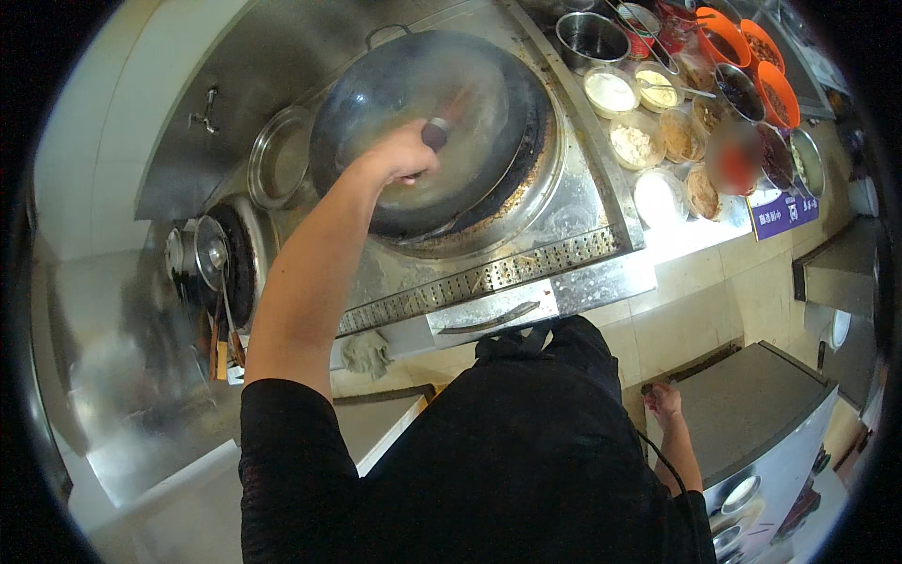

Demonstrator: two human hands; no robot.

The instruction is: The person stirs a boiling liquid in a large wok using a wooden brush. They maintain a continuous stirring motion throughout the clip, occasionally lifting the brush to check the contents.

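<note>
My left hand (405, 155) reaches over a large dark wok (352, 92) on the stove. Its fingers are closed around the dark handle of what looks like a brush (435, 134), whose reddish end is blurred by movement or steam. Cloudy liquid (451, 169) lies in the wok's bowl, and haze rises from it. Low at my right side hangs my right hand (664, 400), fingers curled, by the corner of a metal-topped counter (747, 409). Something small and dark shows at its fingertips; whether it is held is unclear.
Seasoning bowls, including one of white powder (612, 92), and orange containers (779, 95) crowd the right-hand shelf beside a steel pot (592, 42). A faucet (206, 113) and a steel basin (278, 158) are left of the wok. A strainer (211, 247) rests farther left. A rag (365, 354) hangs below the stove edge.
</note>
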